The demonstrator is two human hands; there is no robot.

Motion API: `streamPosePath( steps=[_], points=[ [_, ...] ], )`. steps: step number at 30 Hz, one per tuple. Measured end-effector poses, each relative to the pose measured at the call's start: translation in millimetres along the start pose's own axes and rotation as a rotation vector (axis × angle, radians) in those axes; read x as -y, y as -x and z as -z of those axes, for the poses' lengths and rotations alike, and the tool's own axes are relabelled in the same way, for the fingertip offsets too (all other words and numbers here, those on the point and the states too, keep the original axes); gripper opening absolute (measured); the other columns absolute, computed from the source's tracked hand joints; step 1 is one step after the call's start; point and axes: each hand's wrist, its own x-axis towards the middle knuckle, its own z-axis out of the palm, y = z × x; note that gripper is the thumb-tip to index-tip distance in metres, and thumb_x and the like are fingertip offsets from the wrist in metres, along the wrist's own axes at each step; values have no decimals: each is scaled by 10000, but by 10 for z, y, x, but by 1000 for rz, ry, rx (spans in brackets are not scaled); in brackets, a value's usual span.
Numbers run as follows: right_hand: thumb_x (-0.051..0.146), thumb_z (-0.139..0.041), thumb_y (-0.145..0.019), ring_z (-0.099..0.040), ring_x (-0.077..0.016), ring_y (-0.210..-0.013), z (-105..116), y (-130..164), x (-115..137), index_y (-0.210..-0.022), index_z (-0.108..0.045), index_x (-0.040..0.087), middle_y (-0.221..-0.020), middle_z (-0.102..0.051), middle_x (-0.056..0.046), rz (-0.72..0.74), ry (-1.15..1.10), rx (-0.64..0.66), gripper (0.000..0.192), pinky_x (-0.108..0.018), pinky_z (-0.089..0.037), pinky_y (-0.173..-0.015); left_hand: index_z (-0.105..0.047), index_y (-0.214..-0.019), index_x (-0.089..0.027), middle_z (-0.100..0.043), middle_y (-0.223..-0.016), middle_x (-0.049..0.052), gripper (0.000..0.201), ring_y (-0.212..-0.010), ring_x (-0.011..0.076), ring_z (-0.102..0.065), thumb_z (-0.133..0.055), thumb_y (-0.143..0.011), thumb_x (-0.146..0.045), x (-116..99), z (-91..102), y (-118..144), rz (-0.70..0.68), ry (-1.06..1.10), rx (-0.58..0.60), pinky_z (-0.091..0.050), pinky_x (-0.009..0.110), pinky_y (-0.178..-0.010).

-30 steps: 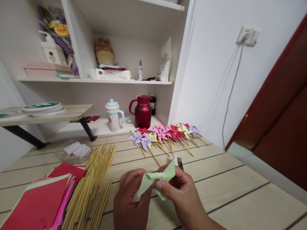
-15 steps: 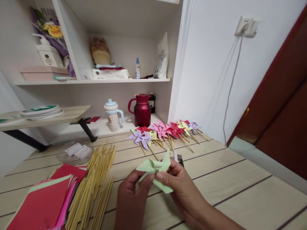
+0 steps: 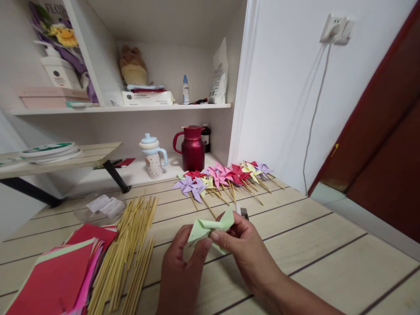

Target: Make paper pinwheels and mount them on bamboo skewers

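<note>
Between both hands, just above the tabletop point(image 3: 295, 245), sits the green paper pinwheel point(image 3: 210, 227), long axis running left-right. Left hand point(image 3: 182, 271) & right hand point(image 3: 243, 249) both pinch it at center; bamboo sticks point(image 3: 131, 249) lie nearer the left hand.

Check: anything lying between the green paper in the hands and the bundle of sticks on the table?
Nothing visible. The green paper is pinched by the left hand and right hand; bare table separates it from the sticks.

Coloured paper stack point(image 3: 55, 275) cut off by lower-left edge
</note>
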Motion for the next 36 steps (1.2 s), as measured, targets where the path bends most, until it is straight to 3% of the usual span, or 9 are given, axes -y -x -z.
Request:
streamPosePath(
  steps=[7, 12, 19, 22, 24, 28, 30, 33, 36],
  points=[
    [286, -808, -703, -437, -106, -628, 40, 14, 27, -702, -578, 185, -648, -477, 63, 149, 314, 22, 251, -219, -365, -575, -733, -875, -190, -755, -864, 51, 239, -851, 231, -700, -739, -744, -390, -11, 24, 20, 27, -70, -13, -537, 315, -791],
    [266, -791, -722, -534, -126, -707, 5, 14, 56, -805, -649, 194, -744, -605, 38, 86, 260, 119, 180, -235, -432, -662, -728, -736, -183, -731, -753, 17, 193, -793, 202, -665, -738, -730, -376, 15, 12, -13, 109, 22, -64, -493, 282, -768],
    [248, -837, -687, -599, -132, -752, -7, -4, 37, -880, -691, 197, -819, -679, 14, 9, 139, 135, 246, -236, -463, -699, -730, -706, -202, -712, -770, -6, 96, -801, 174, -649, -739, -725, -296, -9, 6, -24, -3, -23, -80, -479, 240, -763],
    [246, -823, -710, -588, -131, -746, 22, 12, 23, -870, -701, 211, -795, -661, 17, 58, 168, 132, 203, -236, -455, -691, -700, -676, -210, -676, -718, -14, 118, -728, 159, -641, -726, -749, -298, 5, 35, -16, -153, -150, -101, -501, 232, -691],
    [224, -794, -741, -582, -137, -750, 50, 36, 24, -809, -700, 219, -779, -640, 16, 163, 237, 139, 116, -242, -446, -679, -694, -695, -223, -677, -729, -15, 95, -720, 154, -642, -706, -775, -273, 2, 80, -12, -338, -262, -114, -511, 232, -668],
    [188, -694, -833, -593, -160, -770, 74, 89, 86, -800, -715, 243, -803, -647, -9, 582, 420, 216, 68, -288, -452, -706, -722, -838, -260, -711, -818, -10, 106, -839, 160, -649, -626, -838, -215, -68, 226, 2, -853, -512, -85, -524, 267, -805],
    [213, -641, -887, -591, -165, -746, 55, 106, 137, -861, -720, 258, -793, -651, -20, 776, 466, 263, 95, -318, -457, -715, -728, -892, -255, -724, -820, 2, 157, -865, 170, -649, -572, -880, -239, -109, 291, 16, -1033, -578, -93, -526, 290, -839],
    [267, -599, -927, -581, -165, -716, 19, 117, 198, -910, -712, 268, -781, -644, -28, 901, 495, 287, 114, -345, -457, -721, -733, -934, -247, -737, -813, 16, 229, -872, 180, -653, -524, -926, -340, -129, 316, 40, -1159, -645, -95, -535, 296, -818],
    [291, -580, -941, -579, -164, -710, 18, 115, 217, -876, -705, 249, -762, -636, -30, 903, 523, 281, 147, -363, -454, -755, -730, -906, -251, -735, -781, 12, 260, -847, 174, -650, -486, -955, -325, -107, 264, 59, -1190, -610, -203, -527, 313, -839]
  ],
)
